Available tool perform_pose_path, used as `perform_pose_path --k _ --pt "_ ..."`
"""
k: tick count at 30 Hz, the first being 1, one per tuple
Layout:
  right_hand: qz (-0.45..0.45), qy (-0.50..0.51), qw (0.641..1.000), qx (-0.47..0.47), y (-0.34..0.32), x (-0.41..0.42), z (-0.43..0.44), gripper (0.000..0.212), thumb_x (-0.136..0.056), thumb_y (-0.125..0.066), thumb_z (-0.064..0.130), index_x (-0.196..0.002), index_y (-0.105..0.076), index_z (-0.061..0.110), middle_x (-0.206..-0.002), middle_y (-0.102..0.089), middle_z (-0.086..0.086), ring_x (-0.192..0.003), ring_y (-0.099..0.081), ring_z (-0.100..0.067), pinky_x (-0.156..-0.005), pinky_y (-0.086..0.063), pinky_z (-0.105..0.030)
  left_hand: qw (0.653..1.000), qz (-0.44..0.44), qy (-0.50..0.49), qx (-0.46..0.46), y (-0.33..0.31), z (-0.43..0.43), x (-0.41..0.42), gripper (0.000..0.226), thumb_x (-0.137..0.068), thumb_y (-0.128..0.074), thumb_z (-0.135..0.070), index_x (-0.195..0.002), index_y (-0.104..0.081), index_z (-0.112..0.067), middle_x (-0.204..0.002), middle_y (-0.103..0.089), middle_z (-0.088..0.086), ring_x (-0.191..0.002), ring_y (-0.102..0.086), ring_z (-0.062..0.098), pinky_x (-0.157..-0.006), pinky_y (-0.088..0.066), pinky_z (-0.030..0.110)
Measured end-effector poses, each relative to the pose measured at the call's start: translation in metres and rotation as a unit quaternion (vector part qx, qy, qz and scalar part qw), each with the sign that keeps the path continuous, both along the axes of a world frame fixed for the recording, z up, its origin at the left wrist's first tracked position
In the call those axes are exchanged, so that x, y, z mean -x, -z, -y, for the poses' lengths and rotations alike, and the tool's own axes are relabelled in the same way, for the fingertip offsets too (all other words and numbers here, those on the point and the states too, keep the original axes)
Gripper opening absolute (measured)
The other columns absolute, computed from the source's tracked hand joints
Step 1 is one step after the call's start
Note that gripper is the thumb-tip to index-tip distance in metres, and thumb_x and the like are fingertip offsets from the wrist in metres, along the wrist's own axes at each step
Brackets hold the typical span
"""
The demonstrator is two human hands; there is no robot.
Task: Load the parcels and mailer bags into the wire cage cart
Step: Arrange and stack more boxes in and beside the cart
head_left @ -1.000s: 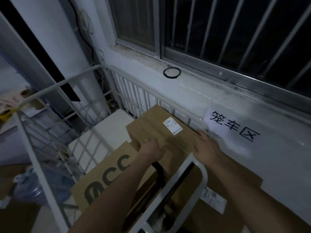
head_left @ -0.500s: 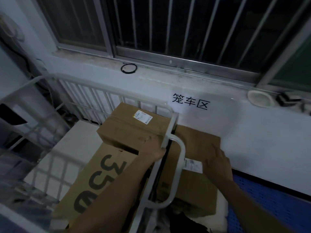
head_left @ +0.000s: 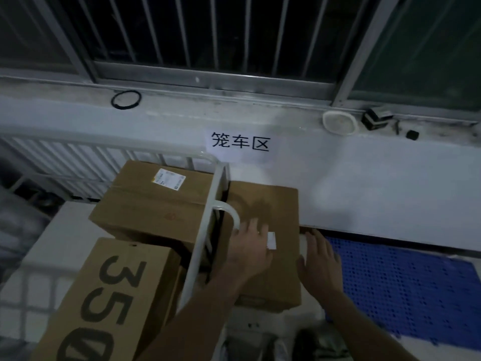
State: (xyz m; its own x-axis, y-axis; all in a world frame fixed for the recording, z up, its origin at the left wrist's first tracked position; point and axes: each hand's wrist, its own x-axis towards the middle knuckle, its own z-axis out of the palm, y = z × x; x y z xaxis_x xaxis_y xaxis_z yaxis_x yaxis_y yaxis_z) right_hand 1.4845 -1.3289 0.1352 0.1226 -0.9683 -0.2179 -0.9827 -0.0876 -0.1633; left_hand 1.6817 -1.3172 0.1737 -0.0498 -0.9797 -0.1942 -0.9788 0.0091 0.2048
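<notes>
Left hand (head_left: 251,247) is off the labelled carton in the cart and has crossed the rail to the next parcel. Right hand (head_left: 318,259) has slid from that parcel's top to its right edge.

Head view, the only one:
- Plain brown cardboard box with a small white sticker (head_left: 270,204) sits outside the white tubular wire cage cart (head_left: 205,230). It is pressed against the cart's end rail and backed by the white wall. This parcel is not loaded yet.
- Left hand lies flat on its top, fingers spread, partly over the sticker. It grips nothing.
- Right hand is open too, fingers straight along the box's right side. The two hands bracket the box, probably to get a two-sided hold for the lift. There is some motion blur, so firm contact on the right is hard to confirm.
- Inside the cart, a brown taped carton with a white shipping label (head_left: 145,201) stands against the far bars. Its corner sits above a long brown box printed "350" (head_left: 117,290), nearer the person. They are packed tight to the right rail, likely to leave the bare white cart floor on the left for more.
- Blue perforated plastic pallet (head_left: 406,282) lies right of the hands.
- White paper sign with black characters (head_left: 239,143) is stuck on the wall above the box.
</notes>
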Motion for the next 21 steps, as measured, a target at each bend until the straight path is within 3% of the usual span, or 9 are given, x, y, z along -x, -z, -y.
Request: perform_pose_path --k 4,7,8,10,12,15,18,21 --pt "-0.028 0.039 0.995 -0.082 0.054 0.006 0.016 0.079 -0.097 -0.041 0.054 -0.157 0.005 0.032 -0.166 0.013 -0.003 -0.153 0.005 -0.035 -0.118 -0.022 -0.056 0.998 0.011 -0.026 -0.052 0.061 0.017 0.033 0.074 -0.087 -0.060 -0.049 -0.149 -0.034 -0.017 -0.154 -0.031 0.016 -0.135 -0.039 0.039 -0.104 -0.041 0.053" --pt "-0.043 0.069 0.990 -0.114 0.100 0.014 0.033 0.080 -0.096 -0.037 0.064 -0.155 0.011 0.040 -0.163 0.025 0.000 -0.150 0.014 -0.040 -0.116 -0.019 -0.062 0.992 0.017 -0.076 -0.095 0.118 0.020 0.047 0.077 -0.072 -0.079 -0.048 -0.138 -0.054 -0.016 -0.145 -0.046 0.021 -0.118 -0.057 0.042 -0.087 -0.055 0.055" --pt "-0.045 0.075 0.989 -0.121 0.117 0.016 0.039 0.079 -0.096 -0.037 0.064 -0.155 0.011 0.041 -0.163 0.026 0.000 -0.150 0.014 -0.041 -0.115 -0.018 -0.063 0.991 0.011 -0.093 -0.098 0.140 0.020 0.050 0.076 -0.076 -0.077 -0.045 -0.142 -0.050 -0.016 -0.150 -0.040 0.023 -0.123 -0.054 0.043 -0.091 -0.053 0.054" --pt "-0.044 0.077 0.988 -0.129 0.152 0.016 0.047 0.078 -0.096 -0.038 0.064 -0.155 0.010 0.043 -0.162 0.027 0.001 -0.150 0.014 -0.042 -0.116 -0.016 -0.066 0.987 0.021 -0.131 -0.088 0.185 0.019 0.053 0.074 -0.090 -0.062 -0.042 -0.154 -0.031 -0.019 -0.161 -0.013 0.023 -0.142 -0.028 0.044 -0.110 -0.036 0.055" --pt "-0.034 0.071 0.987 -0.142 0.190 0.014 0.052 0.079 -0.097 -0.039 0.062 -0.153 0.015 0.044 -0.161 0.028 0.003 -0.150 0.015 -0.042 -0.115 -0.016 -0.068 0.980 0.022 -0.183 -0.070 0.217 0.021 0.049 0.073 -0.092 -0.057 -0.044 -0.156 -0.027 -0.026 -0.164 -0.005 0.020 -0.147 -0.013 0.045 -0.114 -0.026 0.057" --pt "-0.022 0.053 0.990 -0.131 0.244 0.007 0.058 0.076 -0.098 -0.033 0.062 -0.151 0.018 0.046 -0.161 0.027 0.003 -0.150 0.012 -0.043 -0.115 -0.017 -0.067 0.964 0.000 -0.257 -0.071 0.253 0.029 0.036 0.070 -0.092 -0.052 -0.052 -0.155 -0.029 -0.032 -0.164 -0.010 0.017 -0.147 -0.016 0.041 -0.111 -0.031 0.052" --pt "0.006 0.050 0.994 -0.099 0.288 -0.002 0.071 0.070 -0.099 -0.030 0.061 -0.154 0.008 0.040 -0.163 0.019 -0.002 -0.151 0.006 -0.043 -0.116 -0.018 -0.063 0.946 0.007 -0.301 -0.118 0.278 0.040 0.016 0.071 -0.097 -0.042 -0.057 -0.158 -0.013 -0.034 -0.164 -0.007 0.016 -0.148 -0.015 0.036 -0.114 -0.028 0.048" --pt "0.008 0.065 0.995 -0.074 0.318 -0.007 0.083 0.071 -0.098 -0.023 0.062 -0.158 0.000 0.030 -0.164 0.019 -0.004 -0.151 0.001 -0.041 -0.117 -0.021 -0.059 0.941 0.005 -0.322 -0.103 0.294 0.049 -0.001 0.071 -0.102 -0.035 -0.056 -0.159 -0.003 -0.031 -0.160 -0.016 0.015 -0.144 -0.026 0.033 -0.110 -0.032 0.042"
